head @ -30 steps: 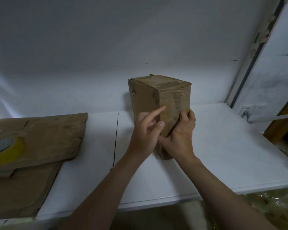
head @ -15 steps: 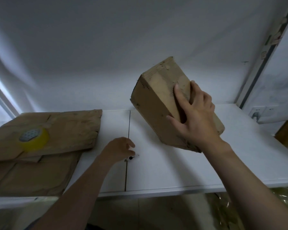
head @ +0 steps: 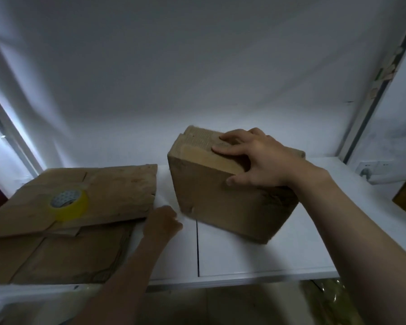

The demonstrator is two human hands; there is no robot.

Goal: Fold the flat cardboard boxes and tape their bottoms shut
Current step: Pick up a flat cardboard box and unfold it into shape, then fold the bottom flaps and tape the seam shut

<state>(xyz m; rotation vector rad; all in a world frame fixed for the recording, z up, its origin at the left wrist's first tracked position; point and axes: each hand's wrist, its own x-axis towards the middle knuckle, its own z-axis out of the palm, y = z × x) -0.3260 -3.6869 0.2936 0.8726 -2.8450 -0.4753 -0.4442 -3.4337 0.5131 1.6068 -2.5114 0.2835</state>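
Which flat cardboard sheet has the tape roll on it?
The upper sheet, farther back: the yellow tape roll rests on it. The lower sheet, nearer the camera, lies partly beneath it.

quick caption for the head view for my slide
Right hand grips a folded box at the white table; left hand beside flat cardboard bearing a yellow tape roll.

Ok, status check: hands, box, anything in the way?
Right hand grips folded box, on its side on table. Left hand blurred, grip unclear, beside flat cardboard. Tape roll on top of it, unobstructed.
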